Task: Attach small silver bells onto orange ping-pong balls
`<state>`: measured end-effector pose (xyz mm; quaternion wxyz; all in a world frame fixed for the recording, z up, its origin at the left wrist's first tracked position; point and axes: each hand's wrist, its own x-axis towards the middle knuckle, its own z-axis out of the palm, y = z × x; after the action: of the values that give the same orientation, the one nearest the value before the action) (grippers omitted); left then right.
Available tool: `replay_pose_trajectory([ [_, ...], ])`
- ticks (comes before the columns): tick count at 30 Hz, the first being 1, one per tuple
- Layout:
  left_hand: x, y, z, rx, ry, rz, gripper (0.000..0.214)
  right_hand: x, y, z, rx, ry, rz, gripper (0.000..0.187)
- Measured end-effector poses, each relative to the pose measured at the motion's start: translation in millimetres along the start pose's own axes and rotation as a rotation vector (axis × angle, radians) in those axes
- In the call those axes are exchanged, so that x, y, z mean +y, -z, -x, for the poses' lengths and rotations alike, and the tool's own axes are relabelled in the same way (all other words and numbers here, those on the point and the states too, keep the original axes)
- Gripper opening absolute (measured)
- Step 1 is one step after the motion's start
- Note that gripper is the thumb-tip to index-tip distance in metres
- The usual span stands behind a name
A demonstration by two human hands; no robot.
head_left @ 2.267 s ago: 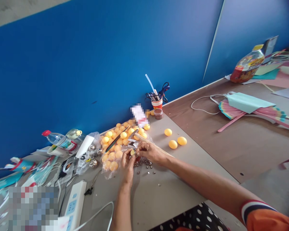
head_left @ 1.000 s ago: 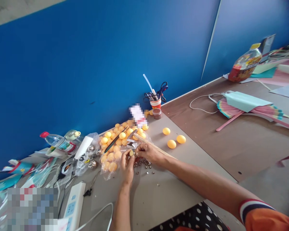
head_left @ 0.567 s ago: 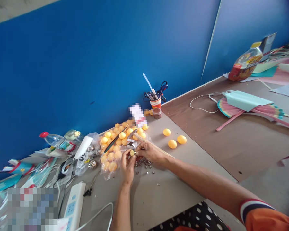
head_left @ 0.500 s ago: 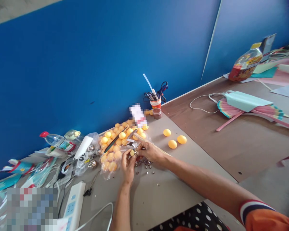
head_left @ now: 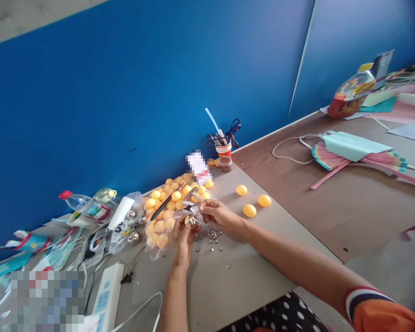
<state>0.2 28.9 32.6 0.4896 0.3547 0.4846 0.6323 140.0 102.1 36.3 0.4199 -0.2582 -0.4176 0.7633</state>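
My left hand (head_left: 182, 240) is closed around a small ball (head_left: 191, 221), partly covered with shiny silver studs and still yellow on one side. Just to the right and slightly above, my right hand (head_left: 221, 216) is apart from the ball with thumb and fingers pinched together; whatever they hold is too small or hidden to make out. Behind those fingers lies a hammer (head_left: 199, 197), its wooden handle mostly covered by the hand. Loose silver studs (head_left: 212, 235) are scattered on the table below. Yellow balls (head_left: 162, 226) fill a clear plastic bag beside my left hand.
Three loose yellow balls (head_left: 249, 210) sit to the right. Black scissors (head_left: 164, 203) lie over the bagged balls. A paper cup (head_left: 223, 148) with tools stands by the blue wall. On the left are a bottle (head_left: 86, 205) and a power strip (head_left: 107, 290); a paper fan (head_left: 359, 154) lies right.
My right hand has drawn away from the ball, up and to the right. The ball has turned in my left hand, showing more of its studded side.
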Motion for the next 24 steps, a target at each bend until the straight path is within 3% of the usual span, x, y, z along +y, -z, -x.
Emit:
replay_pose_trajectory([
  [9, 4, 4.8, -4, 0.021, 0.027, 0.181, 0.038, 3, 5, -2, 0.060, 0.083, 0.164, 0.026],
  [14, 2, 5.7, -3, -0.022, 0.022, 0.177, 0.032, 6, 6, -3, -0.004, 0.117, 0.258, 0.027],
  [24, 2, 5.4, -5, 0.007, -0.003, 0.182, 0.032, -2, -3, 9, -0.065, 0.180, 0.510, 0.014],
])
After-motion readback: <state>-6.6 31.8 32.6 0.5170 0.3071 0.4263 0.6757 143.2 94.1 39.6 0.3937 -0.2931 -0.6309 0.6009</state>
